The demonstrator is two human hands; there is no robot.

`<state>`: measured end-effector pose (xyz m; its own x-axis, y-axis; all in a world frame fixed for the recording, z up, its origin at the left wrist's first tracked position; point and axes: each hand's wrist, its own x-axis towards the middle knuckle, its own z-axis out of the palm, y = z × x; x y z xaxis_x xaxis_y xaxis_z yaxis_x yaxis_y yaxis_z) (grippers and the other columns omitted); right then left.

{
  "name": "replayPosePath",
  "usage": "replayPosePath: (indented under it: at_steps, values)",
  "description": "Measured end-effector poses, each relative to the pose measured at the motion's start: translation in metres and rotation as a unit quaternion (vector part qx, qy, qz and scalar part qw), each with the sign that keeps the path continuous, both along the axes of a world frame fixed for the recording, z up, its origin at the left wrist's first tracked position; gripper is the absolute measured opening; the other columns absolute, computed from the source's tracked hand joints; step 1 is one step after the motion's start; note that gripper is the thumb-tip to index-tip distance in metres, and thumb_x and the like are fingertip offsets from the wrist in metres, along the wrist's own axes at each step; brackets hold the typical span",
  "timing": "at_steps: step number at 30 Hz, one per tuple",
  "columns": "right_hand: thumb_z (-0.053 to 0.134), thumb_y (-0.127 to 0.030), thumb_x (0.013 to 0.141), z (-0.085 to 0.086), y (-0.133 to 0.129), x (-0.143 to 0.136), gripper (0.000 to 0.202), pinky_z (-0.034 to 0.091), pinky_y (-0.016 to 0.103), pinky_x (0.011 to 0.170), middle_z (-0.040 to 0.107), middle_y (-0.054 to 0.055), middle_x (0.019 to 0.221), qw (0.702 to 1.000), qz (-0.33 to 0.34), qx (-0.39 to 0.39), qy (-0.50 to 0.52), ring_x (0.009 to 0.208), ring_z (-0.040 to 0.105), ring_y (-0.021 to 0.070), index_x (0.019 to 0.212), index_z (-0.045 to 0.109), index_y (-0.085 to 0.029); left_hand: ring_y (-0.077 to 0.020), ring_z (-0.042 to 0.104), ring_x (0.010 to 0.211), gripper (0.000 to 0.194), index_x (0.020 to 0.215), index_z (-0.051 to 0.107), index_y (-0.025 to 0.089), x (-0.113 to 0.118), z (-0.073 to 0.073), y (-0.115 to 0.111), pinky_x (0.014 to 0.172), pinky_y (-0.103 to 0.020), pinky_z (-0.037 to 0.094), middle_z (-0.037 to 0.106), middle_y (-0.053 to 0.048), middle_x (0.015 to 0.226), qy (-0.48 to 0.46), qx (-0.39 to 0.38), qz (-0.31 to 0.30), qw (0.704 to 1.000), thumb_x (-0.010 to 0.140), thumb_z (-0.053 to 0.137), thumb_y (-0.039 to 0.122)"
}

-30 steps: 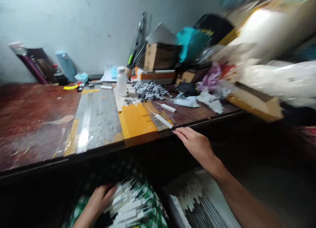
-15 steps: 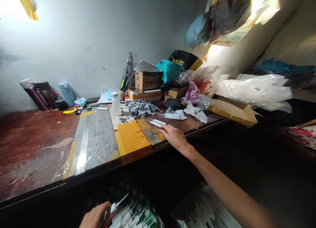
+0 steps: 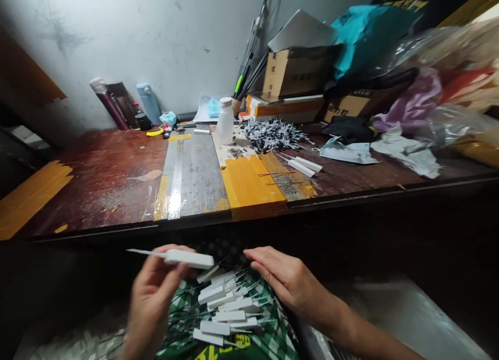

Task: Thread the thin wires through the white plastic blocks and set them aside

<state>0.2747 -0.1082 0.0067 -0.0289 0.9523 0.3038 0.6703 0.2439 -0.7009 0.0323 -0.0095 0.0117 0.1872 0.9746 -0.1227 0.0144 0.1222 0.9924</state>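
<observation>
gripping a white block-handled rod [image 3: 189, 258] in the left hand [image 3: 154, 290], beside a pile of similar rods [image 3: 230, 316] on green checked cloth [image 3: 275, 345]; holding the right hand [image 3: 288, 278] by the far right, with loosely extended fingers and nothing visible in them. could drop the piece through a slack pinch, bend its thin end against crowded rods, or sweep some off with the wrist. since half a second ago: drew the right hand off the tabletop [image 3: 113, 168], leaving two white-handled rods [image 3: 300, 168] there, and turned the left-held tip leftward.
</observation>
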Motion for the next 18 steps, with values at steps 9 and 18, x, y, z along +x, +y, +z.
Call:
replayPosePath:
  at_steps: [9,18]
  values:
    - [0.042,-0.03,0.101,-0.054,-0.003,-0.005,0.025,0.049,0.025,0.074,0.071,0.001,0.089,0.975,0.013,-0.205,-0.081,0.078,0.067,0.0176,0.104,0.067,-0.026,-0.0212,0.066,0.097,0.037,0.106,0.069,0.018,0.043,-0.061,0.001,0.089,-0.032,0.05,0.072,-0.008,0.105,-0.154,-0.132,-0.01,0.979,0.079,0.07,0.043]
    - [0.054,-0.026,0.096,-0.068,-0.007,-0.002,0.014,0.04,0.024,0.06,0.064,-0.001,0.079,0.96,-0.002,-0.24,-0.143,0.069,0.062,0.0157,0.084,0.059,-0.021,-0.0218,0.066,0.096,0.028,0.09,0.075,0.015,0.04,-0.074,0.015,0.096,-0.036,0.046,0.074,-0.008,0.096,-0.163,-0.126,0.001,0.979,0.08,0.069,0.041]
